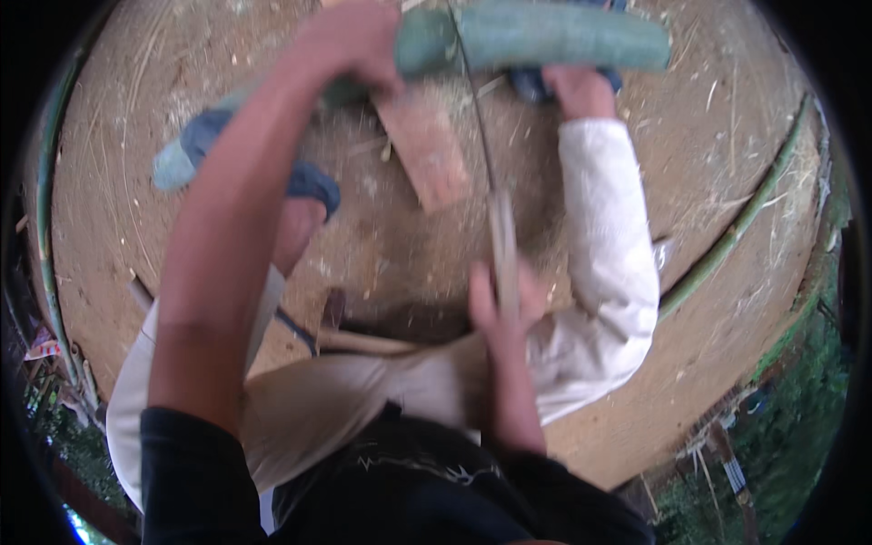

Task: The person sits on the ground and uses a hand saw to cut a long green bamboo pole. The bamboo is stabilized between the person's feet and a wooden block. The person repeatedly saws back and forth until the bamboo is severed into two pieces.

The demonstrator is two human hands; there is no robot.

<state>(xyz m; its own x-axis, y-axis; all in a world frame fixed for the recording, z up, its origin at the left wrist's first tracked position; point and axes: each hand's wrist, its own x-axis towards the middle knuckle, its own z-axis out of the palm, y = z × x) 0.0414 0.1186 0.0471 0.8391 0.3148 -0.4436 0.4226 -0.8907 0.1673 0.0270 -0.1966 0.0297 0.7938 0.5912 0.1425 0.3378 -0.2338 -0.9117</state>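
A thick green bamboo pole (572, 38) lies across the top of the view. My left hand (359, 41) is closed over it from above, left of the cut line. In my right hand (509, 295) is the straight wooden handle of a handsaw, gripped below the pole and smeared by motion. The handsaw's thin dark blade (481, 123), seen nearly edge-on, runs up from the handle and crosses the bamboo just right of my left hand. How deep the blade sits in the bamboo cannot be made out.
Under the bamboo sits a flat wooden board (425, 154). My feet, in dark sandals, flank it. A wooden-handled tool (368, 341) lies on the dirt floor (699, 118) near my lap. Long green poles curve along the left (45, 200) and right (740, 229).
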